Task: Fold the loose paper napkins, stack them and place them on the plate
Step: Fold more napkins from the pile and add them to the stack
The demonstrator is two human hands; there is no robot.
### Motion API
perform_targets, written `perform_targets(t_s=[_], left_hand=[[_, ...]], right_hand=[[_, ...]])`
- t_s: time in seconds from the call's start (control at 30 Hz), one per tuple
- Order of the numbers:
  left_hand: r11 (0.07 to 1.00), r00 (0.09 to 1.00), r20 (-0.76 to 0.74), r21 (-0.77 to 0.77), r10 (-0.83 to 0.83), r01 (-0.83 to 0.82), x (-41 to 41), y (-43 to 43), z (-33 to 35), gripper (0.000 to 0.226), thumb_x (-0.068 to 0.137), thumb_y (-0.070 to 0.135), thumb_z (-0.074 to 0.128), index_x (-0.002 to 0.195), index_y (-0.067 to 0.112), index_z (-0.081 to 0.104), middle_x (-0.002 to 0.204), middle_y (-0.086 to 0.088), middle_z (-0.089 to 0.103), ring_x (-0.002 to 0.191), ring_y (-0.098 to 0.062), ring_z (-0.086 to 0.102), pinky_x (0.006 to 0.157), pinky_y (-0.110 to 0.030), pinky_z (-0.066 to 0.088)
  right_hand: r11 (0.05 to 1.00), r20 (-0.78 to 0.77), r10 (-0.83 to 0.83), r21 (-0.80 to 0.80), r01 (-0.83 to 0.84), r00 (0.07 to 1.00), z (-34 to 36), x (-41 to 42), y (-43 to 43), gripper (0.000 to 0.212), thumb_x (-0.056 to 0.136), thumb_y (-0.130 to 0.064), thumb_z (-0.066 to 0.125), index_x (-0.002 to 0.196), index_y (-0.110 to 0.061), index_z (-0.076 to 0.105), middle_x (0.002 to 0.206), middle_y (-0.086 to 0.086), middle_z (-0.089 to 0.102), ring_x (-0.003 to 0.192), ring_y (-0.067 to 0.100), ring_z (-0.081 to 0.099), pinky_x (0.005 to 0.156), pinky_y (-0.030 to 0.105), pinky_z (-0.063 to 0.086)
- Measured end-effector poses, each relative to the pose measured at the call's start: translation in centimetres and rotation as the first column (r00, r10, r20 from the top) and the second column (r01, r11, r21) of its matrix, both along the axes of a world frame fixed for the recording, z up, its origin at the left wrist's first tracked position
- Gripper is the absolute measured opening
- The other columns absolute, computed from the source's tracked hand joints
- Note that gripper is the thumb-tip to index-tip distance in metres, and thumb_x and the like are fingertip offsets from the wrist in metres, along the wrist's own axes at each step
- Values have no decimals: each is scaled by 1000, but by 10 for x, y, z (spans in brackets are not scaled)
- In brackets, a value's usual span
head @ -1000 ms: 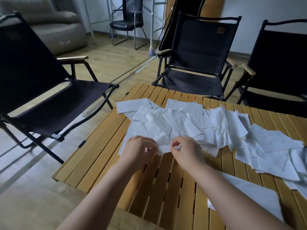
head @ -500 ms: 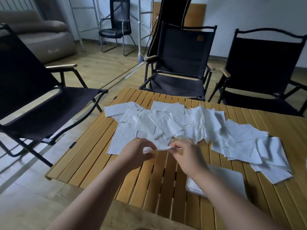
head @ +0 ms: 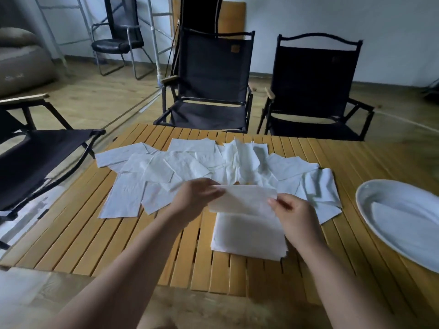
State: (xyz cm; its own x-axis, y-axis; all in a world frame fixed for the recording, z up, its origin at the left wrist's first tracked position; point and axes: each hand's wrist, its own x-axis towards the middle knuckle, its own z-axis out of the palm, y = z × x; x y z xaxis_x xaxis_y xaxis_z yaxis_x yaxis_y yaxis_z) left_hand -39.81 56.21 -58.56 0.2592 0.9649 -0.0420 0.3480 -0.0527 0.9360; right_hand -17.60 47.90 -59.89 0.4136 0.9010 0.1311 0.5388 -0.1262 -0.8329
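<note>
Above the stack (head: pixel 247 236), left hand (head: pixel 192 198) and right hand (head: pixel 297 217) pinch one napkin (head: pixel 244 198) by its ends, fingers curled. White plate (head: pixel 392 193) lies to the right.

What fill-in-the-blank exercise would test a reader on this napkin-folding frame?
1. The left hand and right hand hold one napkin directly above a ____ of folded napkins.
2. The white plate sits on the table to the person's ____.
3. The loose napkins lie spread over the ____ half of the table, toward the chairs.
4. The folding chairs around the table are ____ in colour.

Missing words: stack; right; far; black.
</note>
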Motion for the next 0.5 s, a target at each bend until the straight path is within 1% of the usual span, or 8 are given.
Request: perform_targets(t_s=[0.07,0.13,0.17,0.23,0.3,0.4,0.43,0.5], left_hand=[[999,998,61,-40,11,-8,18,-5,4,14,90,26,71,96,14,75,96,-12,72,94,-31,67,87,-48,56],[998,995,91,-62,39,-33,32,-8,6,15,91,26,70,95,12,74,95,-12,72,93,-30,68,85,-46,56],[996,994,96,-73,60,-53,38,-11,7,15,92,25,69,95,11,74,95,-12,72,93,-30,68,85,-45,56],[990,991,98,-118,95,-83,44,-15,7,18,94,26,66,97,9,73,97,-14,72,95,-31,69,88,-51,57],[981,992,87,-180,92,-76,45,-21,3,19,93,28,67,101,11,72,99,-13,71,95,-30,69,88,-53,57],[976,998,-62,-215,16,-29,42,-26,-10,22,87,26,74,105,13,73,98,-8,74,91,-25,71,85,-49,59],[974,996,-86,-226,15,-34,40,-26,-15,21,87,25,74,104,12,73,96,-8,75,89,-24,72,83,-47,60],[965,997,-66,-257,34,-50,38,-25,-19,14,89,21,72,99,10,74,88,-8,75,76,-18,72,73,-34,62]], right_hand=[[1000,-21,-23,-18,22,1000,0,13,-8,13,94,-30,67,94,-19,75,78,-8,70,74,6,63,61,19,42],[999,-57,-35,-33,33,998,0,22,-14,17,95,-29,66,89,-15,74,76,0,70,73,14,64,58,21,42],[998,-97,-40,-47,36,995,-1,26,-16,19,95,-29,66,86,-13,73,77,6,70,76,20,66,59,23,44],[995,-184,-48,-95,31,982,-1,30,-16,22,95,-30,66,83,-12,73,82,12,71,82,27,67,64,28,46],[986,-244,-59,-169,17,968,1,32,-14,18,94,-31,67,85,-16,73,86,6,73,86,22,67,69,29,48],[968,-338,-52,-247,-36,940,5,34,-10,9,92,-28,70,88,-20,73,87,-1,74,85,17,67,71,29,48],[964,-346,-41,-262,-55,937,5,35,-10,9,91,-28,71,89,-19,74,86,0,75,83,18,67,71,30,48],[950,-308,-19,-303,-79,951,2,38,-8,12,89,-28,72,94,-18,76,89,1,75,85,20,68,72,32,47]])
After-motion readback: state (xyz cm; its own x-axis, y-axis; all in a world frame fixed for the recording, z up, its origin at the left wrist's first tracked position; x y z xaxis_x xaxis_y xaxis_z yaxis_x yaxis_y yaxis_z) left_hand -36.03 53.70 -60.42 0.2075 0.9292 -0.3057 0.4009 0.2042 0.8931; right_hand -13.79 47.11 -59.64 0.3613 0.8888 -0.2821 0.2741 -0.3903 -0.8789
